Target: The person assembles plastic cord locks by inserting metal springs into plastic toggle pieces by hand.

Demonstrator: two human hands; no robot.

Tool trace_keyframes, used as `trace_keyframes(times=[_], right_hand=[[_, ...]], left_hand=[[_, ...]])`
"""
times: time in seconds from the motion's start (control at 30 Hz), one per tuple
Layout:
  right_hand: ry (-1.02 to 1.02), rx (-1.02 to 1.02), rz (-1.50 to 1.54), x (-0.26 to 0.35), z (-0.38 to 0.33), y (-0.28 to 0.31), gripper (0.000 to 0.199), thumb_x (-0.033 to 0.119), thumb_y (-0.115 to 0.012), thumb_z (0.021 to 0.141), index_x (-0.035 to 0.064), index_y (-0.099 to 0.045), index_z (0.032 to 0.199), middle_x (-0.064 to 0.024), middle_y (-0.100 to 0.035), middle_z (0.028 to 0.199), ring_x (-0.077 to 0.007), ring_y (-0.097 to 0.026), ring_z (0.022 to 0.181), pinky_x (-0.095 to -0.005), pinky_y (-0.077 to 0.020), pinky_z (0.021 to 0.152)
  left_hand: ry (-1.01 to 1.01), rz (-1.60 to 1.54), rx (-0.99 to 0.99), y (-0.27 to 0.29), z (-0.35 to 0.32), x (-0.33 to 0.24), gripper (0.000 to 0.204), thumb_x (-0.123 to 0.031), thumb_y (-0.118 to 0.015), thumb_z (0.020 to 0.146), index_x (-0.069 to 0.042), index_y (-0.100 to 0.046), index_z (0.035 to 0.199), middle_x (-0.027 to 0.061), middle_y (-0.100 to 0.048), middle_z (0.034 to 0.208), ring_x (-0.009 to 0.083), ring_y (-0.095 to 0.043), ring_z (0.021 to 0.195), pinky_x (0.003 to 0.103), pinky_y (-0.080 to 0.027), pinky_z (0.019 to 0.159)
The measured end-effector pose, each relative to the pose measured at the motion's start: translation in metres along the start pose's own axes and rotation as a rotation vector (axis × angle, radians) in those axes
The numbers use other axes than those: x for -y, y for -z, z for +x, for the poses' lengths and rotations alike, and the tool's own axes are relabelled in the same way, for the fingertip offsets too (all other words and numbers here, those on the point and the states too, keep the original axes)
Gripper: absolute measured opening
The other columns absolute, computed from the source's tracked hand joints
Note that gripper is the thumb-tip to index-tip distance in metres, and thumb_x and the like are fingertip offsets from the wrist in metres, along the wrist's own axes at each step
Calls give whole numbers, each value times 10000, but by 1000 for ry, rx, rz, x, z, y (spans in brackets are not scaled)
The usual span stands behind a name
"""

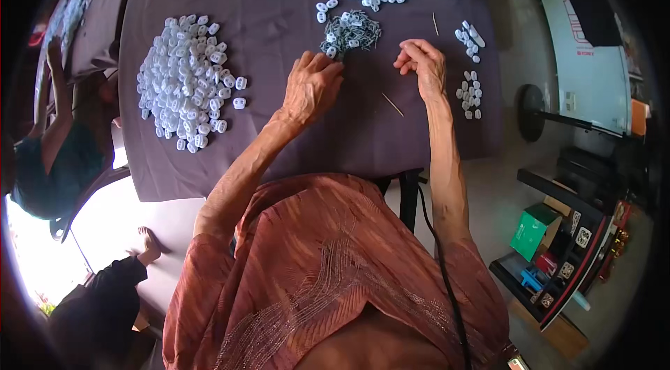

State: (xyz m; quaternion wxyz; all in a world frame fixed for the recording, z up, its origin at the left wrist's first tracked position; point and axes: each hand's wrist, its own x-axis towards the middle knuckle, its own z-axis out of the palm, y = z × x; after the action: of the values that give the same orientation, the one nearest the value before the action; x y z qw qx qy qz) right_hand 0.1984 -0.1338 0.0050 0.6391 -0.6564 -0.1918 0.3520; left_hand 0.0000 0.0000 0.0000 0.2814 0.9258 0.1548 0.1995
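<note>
Left hand [312,86] curled, right hand [423,65] fingers pinched

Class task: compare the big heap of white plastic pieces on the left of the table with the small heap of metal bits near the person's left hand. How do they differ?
The white heap is far larger and spreads wide; the metal heap is small and compact. The white heap is pale, of rounded pieces; the metal heap is dark grey, a tangle of thin bits. The left hand reaches the metal heap's edge; no hand is near the white heap. Both lie loose on the dark tablecloth.

A dark purple table [279,154] bears white plastic piece heaps [185,80] and small metal springs [351,29].
</note>
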Motion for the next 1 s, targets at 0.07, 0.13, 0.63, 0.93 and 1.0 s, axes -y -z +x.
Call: trace_keyframes(times=[0.07,0.13,0.63,0.93,1.0], right_hand=[[6,5,2,0,-2,-3,154,144,-584,796,-6,-603,825,-62,-564,635,-144,-561,526,-208,-419,452],[11,3,-2,1,0,0,154,145,-579,799,-6,-602,823,-62,-563,634,-143,-560,526,-208,-420,454],[35,-6,-2,-4,-1,0,175,173,-581,802,3,-608,834,-59,-561,631,-132,-557,533,-209,-417,463],[44,-14,-20,-3,-3,-2,172,170,-581,803,1,-608,823,-52,-562,624,-126,-557,530,-204,-413,457],[55,-7,-6,-4,-2,-2,172,170,-581,804,0,-608,820,-52,-561,623,-124,-556,529,-203,-412,455]], left_hand=[[6,64,-20,3,9,1,265,-90,-634,685,-62,-593,945,78,-575,918,272,-511,822,346,-434,749],[7,59,-81,1,25,3,267,-88,-636,681,-61,-594,943,78,-574,911,271,-513,826,349,-434,750],[-146,15,-95,-21,30,-16,218,-85,-650,670,-39,-595,876,80,-576,901,247,-531,838,344,-447,721],[-60,79,-190,-14,46,-7,197,-99,-655,668,-69,-606,857,68,-547,795,252,-511,759,349,-433,677],[-107,124,-135,-19,53,-4,217,-126,-675,647,-81,-609,848,64,-509,788,248,-488,754,346,-413,695]])
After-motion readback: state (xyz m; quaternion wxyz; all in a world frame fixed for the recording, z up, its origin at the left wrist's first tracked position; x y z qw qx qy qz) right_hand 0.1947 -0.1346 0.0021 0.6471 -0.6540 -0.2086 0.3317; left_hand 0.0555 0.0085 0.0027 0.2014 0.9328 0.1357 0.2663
